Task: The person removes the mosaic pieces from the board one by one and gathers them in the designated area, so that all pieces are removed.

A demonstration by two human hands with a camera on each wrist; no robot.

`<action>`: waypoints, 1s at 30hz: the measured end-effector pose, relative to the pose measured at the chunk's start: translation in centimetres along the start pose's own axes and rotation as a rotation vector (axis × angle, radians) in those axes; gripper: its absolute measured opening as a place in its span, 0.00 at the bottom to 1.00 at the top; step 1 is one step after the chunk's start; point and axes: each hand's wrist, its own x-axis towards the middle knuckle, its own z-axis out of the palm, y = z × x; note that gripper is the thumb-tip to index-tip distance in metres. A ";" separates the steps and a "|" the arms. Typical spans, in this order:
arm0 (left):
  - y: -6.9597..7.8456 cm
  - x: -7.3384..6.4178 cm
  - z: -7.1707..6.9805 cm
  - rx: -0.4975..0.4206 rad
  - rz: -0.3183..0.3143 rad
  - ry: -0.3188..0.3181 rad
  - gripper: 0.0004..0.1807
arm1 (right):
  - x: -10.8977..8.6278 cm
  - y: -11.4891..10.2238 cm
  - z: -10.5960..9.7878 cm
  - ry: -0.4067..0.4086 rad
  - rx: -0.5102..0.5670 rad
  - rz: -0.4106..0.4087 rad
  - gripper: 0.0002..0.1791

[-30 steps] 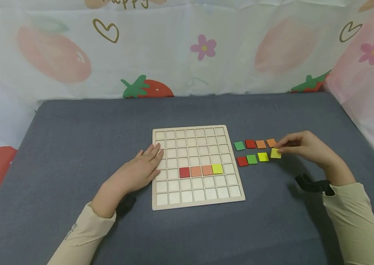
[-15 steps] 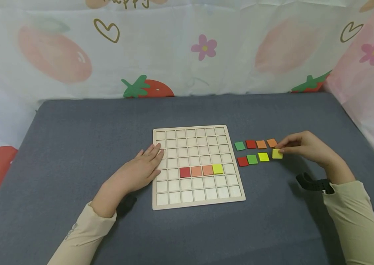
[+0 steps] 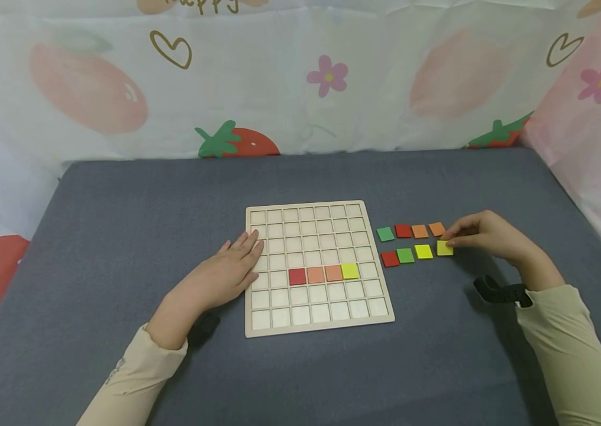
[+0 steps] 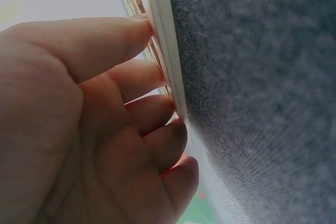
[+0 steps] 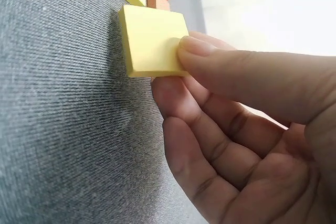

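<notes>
A wooden grid board (image 3: pixel 279 329) lies on the grey cloth. My left hand (image 3: pixel 220 275) rests on its left edge, fingers fairly straight; in the left wrist view the fingertips touch the board's rim (image 4: pixel 170 45). One row of the grid bears a red tile (image 3: pixel 297 277), two orange tiles and a yellow tile (image 3: pixel 350 271). Right of the board, my right hand (image 3: pixel 492 239) pinches another square yellow tile (image 5: pixel 152 43) between thumb and fingers, at the right end of the loose tiles' near row. Whether this tile touches the cloth, I cannot tell.
Loose tiles form two rows beside the board: green (image 3: pixel 385 234), red (image 3: pixel 403 231) and two orange (image 3: pixel 420 232) at the back; red (image 3: pixel 390 259), green (image 3: pixel 405 255) and yellow (image 3: pixel 423 252) in front. A printed curtain (image 3: pixel 364 112) hangs behind the table.
Hardly anything differs. My right hand keeps its pinch on the yellow tile, and its wrist has shifted slightly left. The left hand stays on the board's edge.
</notes>
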 end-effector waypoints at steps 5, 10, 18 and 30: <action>0.1 0.0 -0.1 0.000 -0.001 -0.001 0.30 | 0.2 -0.1 0.0 -0.005 -0.032 -0.003 0.08; 0.1 0.0 0.0 0.002 -0.006 -0.007 0.30 | 0.5 -0.1 0.0 -0.021 -0.050 0.006 0.09; 0.1 0.0 0.0 -0.003 -0.005 -0.009 0.30 | 0.6 0.0 0.1 -0.020 -0.056 0.023 0.09; 0.2 0.0 -0.2 -0.013 -0.007 -0.023 0.30 | 0.6 0.2 0.1 -0.007 -0.051 0.005 0.10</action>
